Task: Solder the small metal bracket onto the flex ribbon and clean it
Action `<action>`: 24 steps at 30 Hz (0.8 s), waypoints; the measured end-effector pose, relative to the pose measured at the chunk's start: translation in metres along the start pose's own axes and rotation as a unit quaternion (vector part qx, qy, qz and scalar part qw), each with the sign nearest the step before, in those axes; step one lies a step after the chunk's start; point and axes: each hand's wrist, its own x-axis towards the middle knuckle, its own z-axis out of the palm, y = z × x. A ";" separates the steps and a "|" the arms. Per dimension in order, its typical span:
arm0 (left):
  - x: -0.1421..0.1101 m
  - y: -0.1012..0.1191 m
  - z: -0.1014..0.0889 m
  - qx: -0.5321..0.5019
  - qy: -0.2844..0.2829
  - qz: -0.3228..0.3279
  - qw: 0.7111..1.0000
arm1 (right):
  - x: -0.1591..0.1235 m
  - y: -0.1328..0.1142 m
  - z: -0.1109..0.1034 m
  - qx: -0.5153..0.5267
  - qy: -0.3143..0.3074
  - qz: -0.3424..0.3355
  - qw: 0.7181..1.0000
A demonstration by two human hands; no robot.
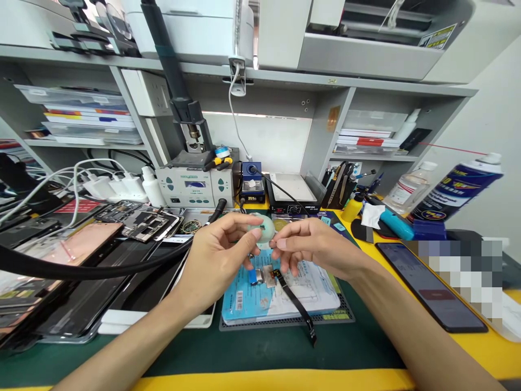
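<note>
Pale green disc [266,231], roundish, sits mid-view between our two hands, above the far edge of a blue-and-white packet [244,301]. Clock directions run from the disc. Left hand [222,250], at 8 o'clock: grasping the disc, thumb and fingers over its near-left part. Right hand [313,244], at 3–4 o'clock: thumb and forefinger drawn close at the disc's right edge, other fingers curled; we can't tell if they grip anything.

Packet at 6 o'clock, lying flat on a green mat [183,353]. On it, a metallic piece [267,276] with a blue tab [253,276]; a black flex cable [299,307] runs from beside the piece toward 5 o'clock, its end past the packet's near edge. We see a phone [427,288] between 3 and 4, dark screen up; an opened device with bare board [138,220] at 9; a grey control unit [195,184] at 10; a white-topped plate [293,187] at 1; a clear bottle [411,190] and, beyond it, a spray can [456,187] between 2 and 3.
</note>
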 end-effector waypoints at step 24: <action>0.000 0.001 0.000 -0.023 -0.024 -0.035 0.999 | 0.001 0.001 -0.001 -0.062 0.025 0.003 0.998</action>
